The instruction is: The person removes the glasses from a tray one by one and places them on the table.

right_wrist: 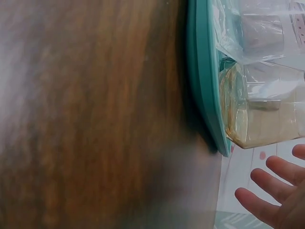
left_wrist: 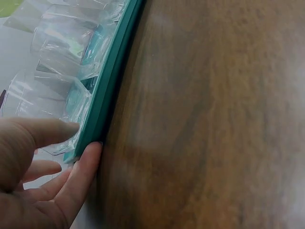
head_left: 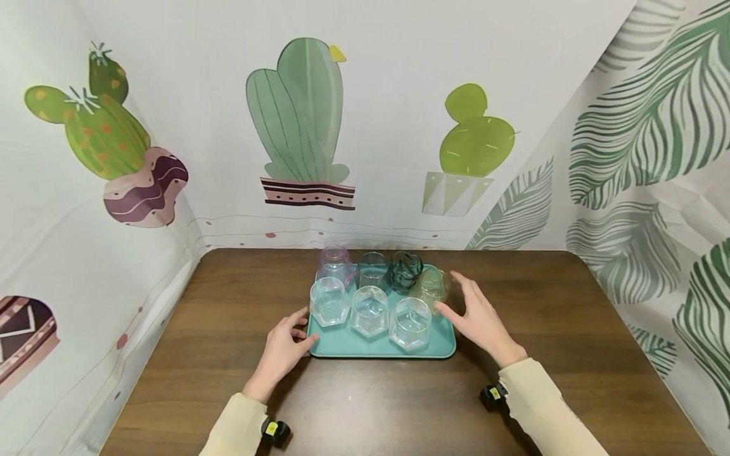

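On a brown wood table (head_left: 376, 405), toward the rear edge: teal tray (head_left: 353, 347) with seven glasses, between two hands.
Front row, side by side: three clear glasses (head_left: 370, 311) with angular bases. Behind, left to right: pink-purple glass (head_left: 335, 265), greyish clear glass (head_left: 373, 271), dark green glass (head_left: 405, 272); at the right end, amber glass (head_left: 431, 286). Left hand (head_left: 283, 348) at the tray's front left corner, one fingertip against the outer wall, thumb near the rim; thumb and fingers parted. Right hand (head_left: 480, 320) just beside the amber glass, fingers spread, thumb well apart from them; thumb contact with that glass: cannot tell. To the rear: white backdrop (head_left: 393, 95) with printed cacti and leaves. On both forearms: pale sleeves (head_left: 234, 425).
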